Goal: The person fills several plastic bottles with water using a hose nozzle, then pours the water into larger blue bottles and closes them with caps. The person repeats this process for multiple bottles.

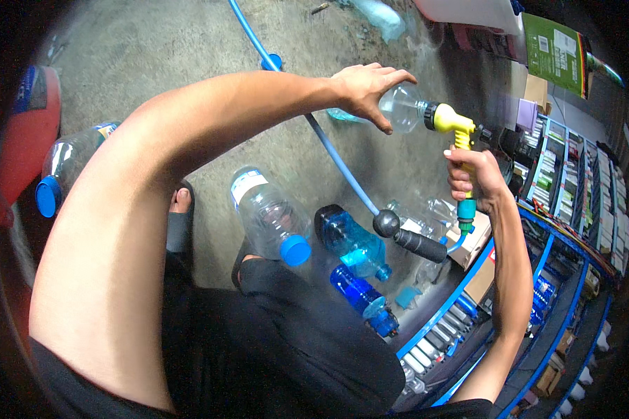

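Observation:
My left hand (370, 94) is wrapped over a clear plastic bottle (402, 110), held sideways with its narrow end against the black head of a yellow hose spray gun (454, 124). The palm side of the hand is hidden. My right hand (476, 176) grips the spray gun's handle, fingers closed around it. Beneath that hand, a teal hose connector (466, 209) joins the handle to a blue hose (457, 243). Whether water flows cannot be seen.
A large clear bottle with a blue cap (258, 209) stands by my knee, near a blue bottle (353, 244). Another capped bottle (70, 167) is at left. A long blue tube (335, 153) crosses the concrete floor. Blue-framed shelves (566, 160) fill the right side.

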The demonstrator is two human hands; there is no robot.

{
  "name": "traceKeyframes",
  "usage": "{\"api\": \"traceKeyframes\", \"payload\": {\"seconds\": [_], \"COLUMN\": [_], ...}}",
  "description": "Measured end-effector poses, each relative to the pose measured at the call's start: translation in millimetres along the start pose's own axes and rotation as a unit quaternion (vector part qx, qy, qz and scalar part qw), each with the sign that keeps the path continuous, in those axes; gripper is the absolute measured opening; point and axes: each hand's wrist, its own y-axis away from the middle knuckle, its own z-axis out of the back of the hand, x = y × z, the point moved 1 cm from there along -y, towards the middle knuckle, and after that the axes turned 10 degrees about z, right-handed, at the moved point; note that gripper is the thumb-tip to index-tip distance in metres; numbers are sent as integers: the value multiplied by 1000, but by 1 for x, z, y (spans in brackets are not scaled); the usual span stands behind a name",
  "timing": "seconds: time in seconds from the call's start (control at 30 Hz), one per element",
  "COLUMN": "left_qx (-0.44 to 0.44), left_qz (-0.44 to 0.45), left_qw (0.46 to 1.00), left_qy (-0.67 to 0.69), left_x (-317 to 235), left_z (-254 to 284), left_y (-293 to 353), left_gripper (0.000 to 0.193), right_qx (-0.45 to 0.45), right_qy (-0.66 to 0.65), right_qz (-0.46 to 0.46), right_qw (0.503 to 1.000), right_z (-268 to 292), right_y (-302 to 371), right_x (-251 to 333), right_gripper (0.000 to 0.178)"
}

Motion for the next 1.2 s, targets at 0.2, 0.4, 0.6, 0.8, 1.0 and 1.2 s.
{"api": "traceKeyframes", "payload": {"seconds": [0.2, 0.4, 0.6, 0.8, 1.0, 1.2], "left_qx": [10, 6, 8, 4, 14, 22], "left_qz": [-5, -11, -15, -21, -23, 2], "left_qw": [1000, 1000, 1000, 1000, 1000, 1000], "left_qy": [10, 14, 21, 13, 8, -4], "left_x": [3, 2, 6, 7, 4, 2], "left_z": [-2, -1, -1, -1, 5, 6], "left_y": [-2, -3, -6, -8, -8, -6], "left_gripper": [111, 112, 110, 110, 110, 110], "right_qx": [6, -4, -5, -10, -8, 35], "right_qy": [-6, -11, -12, -9, -24, -51], "right_qz": [2, -3, 4, -3, 13, 47], "right_qw": [1000, 1000, 1000, 1000, 1000, 997], "right_z": [0, -1, -2, 3, 8, 12], "right_y": [0, 0, 2, -2, -5, -9], "right_x": [-1, -1, -2, -3, -13, -19], "right_gripper": [23, 21, 22, 28, 37, 40]}}
